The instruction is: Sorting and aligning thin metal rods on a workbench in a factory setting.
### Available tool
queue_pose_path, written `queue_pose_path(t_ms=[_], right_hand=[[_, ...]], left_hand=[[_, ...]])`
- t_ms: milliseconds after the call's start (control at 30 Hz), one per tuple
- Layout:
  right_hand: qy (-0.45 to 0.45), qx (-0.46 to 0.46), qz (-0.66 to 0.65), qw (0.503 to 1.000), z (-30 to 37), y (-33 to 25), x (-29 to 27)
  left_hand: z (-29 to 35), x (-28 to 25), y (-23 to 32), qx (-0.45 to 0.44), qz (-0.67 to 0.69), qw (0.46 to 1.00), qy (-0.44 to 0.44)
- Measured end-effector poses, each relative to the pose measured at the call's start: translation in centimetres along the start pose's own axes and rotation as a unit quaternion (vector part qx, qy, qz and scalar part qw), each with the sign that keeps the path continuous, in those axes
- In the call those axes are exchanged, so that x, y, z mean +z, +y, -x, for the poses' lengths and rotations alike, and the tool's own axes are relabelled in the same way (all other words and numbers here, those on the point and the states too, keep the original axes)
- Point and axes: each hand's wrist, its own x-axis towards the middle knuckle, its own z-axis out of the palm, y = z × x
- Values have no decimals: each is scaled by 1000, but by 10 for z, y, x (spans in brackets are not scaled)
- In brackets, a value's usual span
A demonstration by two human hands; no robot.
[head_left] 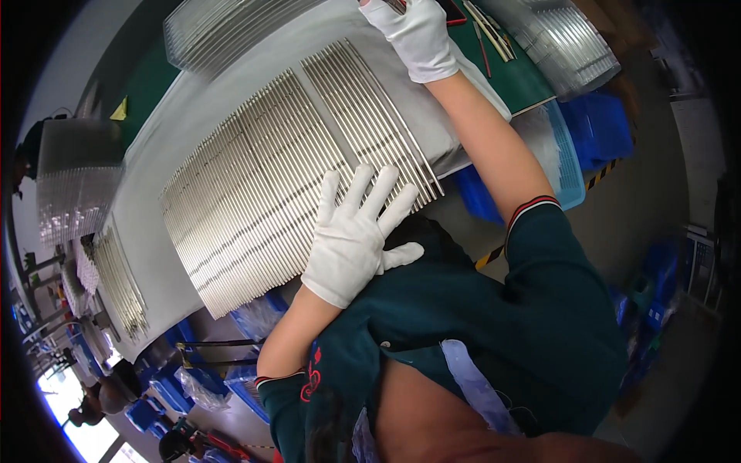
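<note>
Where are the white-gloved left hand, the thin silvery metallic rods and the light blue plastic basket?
White-gloved left hand (347,241): head view, back of the hand.
Thin silvery metallic rods (255,185): head view, middle of the rows.
Light blue plastic basket (570,158): head view, right side wall.

Light is glinting off silver rods (258,181)
A window (83,429) is glaring at lower left (nearly whited out); fisheye curvature is bending edges near the dark rim.
</note>
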Motion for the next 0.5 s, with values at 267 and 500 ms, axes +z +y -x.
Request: queue_pose_path(t_ms=[267,500], right_hand=[[25,-2,-63,998,3,18,10],[37,128,-80,988,-2,-7,5]], left_hand=[[17,-8,3,-14,8,1000,-9],[-2,-3,6,48,-4,999,-16]])
